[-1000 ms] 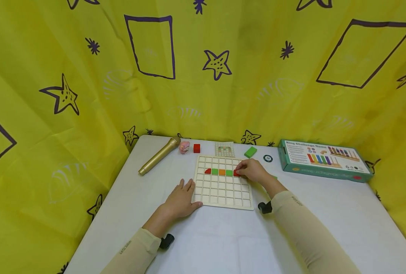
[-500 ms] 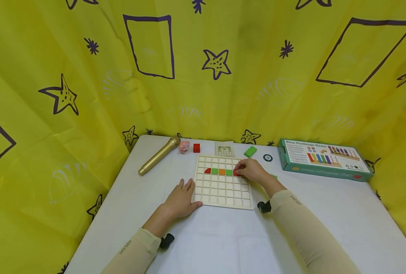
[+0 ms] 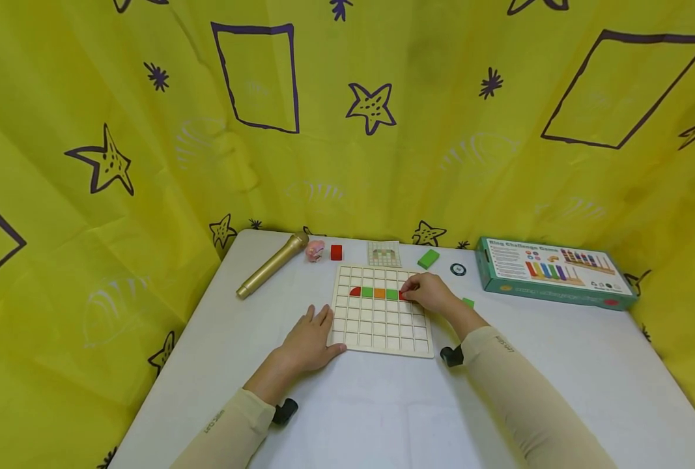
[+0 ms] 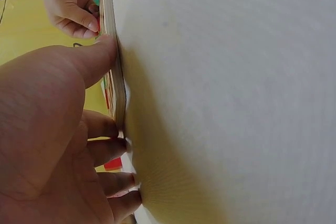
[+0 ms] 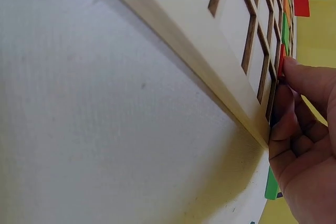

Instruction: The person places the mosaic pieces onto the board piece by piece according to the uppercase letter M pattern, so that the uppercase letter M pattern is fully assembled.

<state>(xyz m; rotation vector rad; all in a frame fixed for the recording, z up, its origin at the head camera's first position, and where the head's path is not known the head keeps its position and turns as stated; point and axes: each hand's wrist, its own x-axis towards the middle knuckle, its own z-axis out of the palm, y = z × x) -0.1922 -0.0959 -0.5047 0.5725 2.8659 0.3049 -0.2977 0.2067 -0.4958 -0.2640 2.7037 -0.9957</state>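
Note:
A pale wooden grid board point(image 3: 382, 329) lies on the white table. One row holds a red rounded-corner tile point(image 3: 355, 292), a green tile point(image 3: 367, 293), an orange tile point(image 3: 380, 294) and a second green tile point(image 3: 391, 295). At the right end of that row, my right hand point(image 3: 431, 293) pinches a red tile point(image 5: 281, 59) between thumb and fingers, partly hiding it. The right wrist view has it down at the grid, beside the green one. My left hand point(image 3: 306, 342) rests along the board's left edge, fingers extended, its thumb touching the near corner.
Behind the board sit a patterned card point(image 3: 384, 254), a red block point(image 3: 336, 252), a pink figure point(image 3: 314, 251) and a green block point(image 3: 428, 259). A gold microphone point(image 3: 272, 266) lies left. Right are a round chip point(image 3: 458, 269), a small green piece point(image 3: 468, 303) and a game box point(image 3: 555, 273).
My right hand stays at the row's right end, shifting only very slightly. More of the small green piece behind its wrist shows. The left hand holds its place.

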